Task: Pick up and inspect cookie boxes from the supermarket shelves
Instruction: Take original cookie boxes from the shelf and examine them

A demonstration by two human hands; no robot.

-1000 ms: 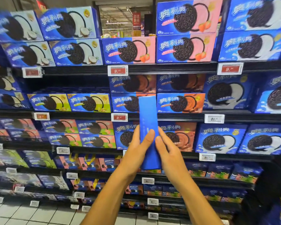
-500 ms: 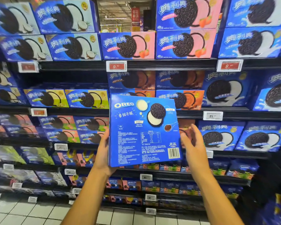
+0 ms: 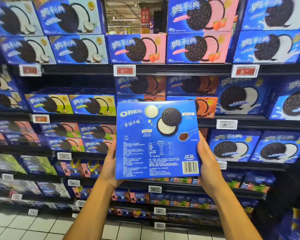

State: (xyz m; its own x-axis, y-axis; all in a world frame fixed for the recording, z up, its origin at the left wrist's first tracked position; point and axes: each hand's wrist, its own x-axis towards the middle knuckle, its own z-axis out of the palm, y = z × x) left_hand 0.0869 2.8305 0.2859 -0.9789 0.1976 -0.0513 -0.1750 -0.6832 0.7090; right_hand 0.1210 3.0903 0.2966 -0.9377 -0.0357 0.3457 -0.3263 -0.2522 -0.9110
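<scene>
view: just one, head-worn, wide-angle
facing: pointed forward at the shelves (image 3: 163, 70), tilted slightly down, floor (image 3: 24, 227) caught bottom left
nearness: box (image 3: 156, 139) held close, centre frame; shelves seen just behind
overlap: none, single view

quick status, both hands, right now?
Left hand: holds the blue Oreo box by its left edge.
Right hand: holds the same box by its right edge, back panel facing the camera.

Both forearms reach up, left hand (image 3: 109, 163) and right hand (image 3: 207, 163) clasping a box's edges.
</scene>
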